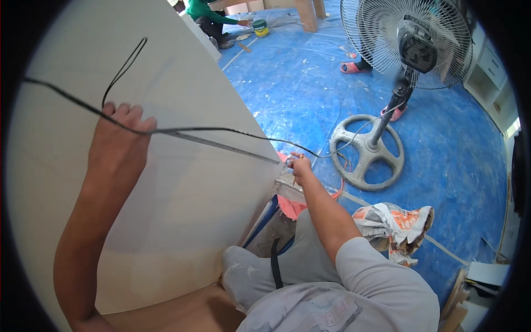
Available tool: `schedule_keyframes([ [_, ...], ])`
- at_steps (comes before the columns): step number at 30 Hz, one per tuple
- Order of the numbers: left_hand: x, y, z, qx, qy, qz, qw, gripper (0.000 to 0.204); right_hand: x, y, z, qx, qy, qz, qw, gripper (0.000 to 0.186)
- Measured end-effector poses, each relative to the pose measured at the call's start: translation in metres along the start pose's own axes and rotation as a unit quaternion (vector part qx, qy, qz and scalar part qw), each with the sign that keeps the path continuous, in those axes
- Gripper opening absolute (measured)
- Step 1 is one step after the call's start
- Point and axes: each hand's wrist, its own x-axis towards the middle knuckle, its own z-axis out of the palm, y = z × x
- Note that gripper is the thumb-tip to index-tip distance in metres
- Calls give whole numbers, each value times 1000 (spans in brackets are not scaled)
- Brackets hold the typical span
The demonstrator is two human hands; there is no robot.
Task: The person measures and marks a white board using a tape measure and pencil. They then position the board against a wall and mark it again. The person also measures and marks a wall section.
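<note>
My left hand [119, 138] presses on a pale upright panel [185, 188] with fingers curled over a long, thin metal strip [221, 147], probably a measuring rule or tape. A black cord [232, 130] crosses my left hand and the strip, and a loop of it rises above my fingers. My right hand [298, 167] is closed at the strip's far end by the panel's edge, holding a thin stick [301, 157] that looks like a pencil; whether it also grips the strip I cannot tell.
A standing fan [366, 149] is on blue floor sheeting [287, 72], with someone's feet in pink slippers [351, 67] behind it. A co-worker [207, 19] in green reaches toward a tub [260, 27]. A crumpled sack [395, 221] lies beside me; white cabinets [487, 66] line the right.
</note>
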Motion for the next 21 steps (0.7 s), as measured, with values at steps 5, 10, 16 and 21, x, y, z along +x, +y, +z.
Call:
schedule_keyframes([
  [5, 22, 32, 21, 32, 17, -9, 999, 10, -6, -6, -39, 144, -51, -4, 988, 40],
  [10, 45, 42, 45, 34, 36, 27, 998, 12, -70, 21, -106, 188, -19, 45, 981, 37],
  [16, 61, 49, 58, 34, 10, 31, 999, 16, -98, 66, -148, 135, 13, 61, 989, 36],
  [21, 74, 66, 61, 35, 7, 42, 999, 16, -104, 87, -150, 72, 5, 86, 994, 34],
])
